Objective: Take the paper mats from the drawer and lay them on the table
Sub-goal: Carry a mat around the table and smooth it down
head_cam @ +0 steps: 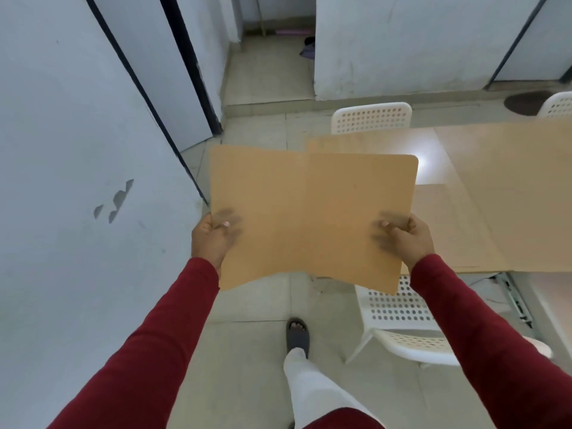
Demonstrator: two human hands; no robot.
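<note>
I hold a stack of tan paper mats (309, 218) flat in front of me, above the floor. My left hand (212, 238) pinches the stack's left edge, thumb on top. At the right edge, my right hand (408, 236) pinches it the same way. The stack's far right corner overlaps the near left end of the table (439, 168). Large tan sheets (507, 193) lie on the tabletop. The drawer is not in view.
A white perforated chair (402, 323) stands under the table's near edge, just right of my foot. Another white chair (371, 117) sits at the table's far side. A grey wall (77, 150) runs along my left. A metal rail (517, 301) shows at right.
</note>
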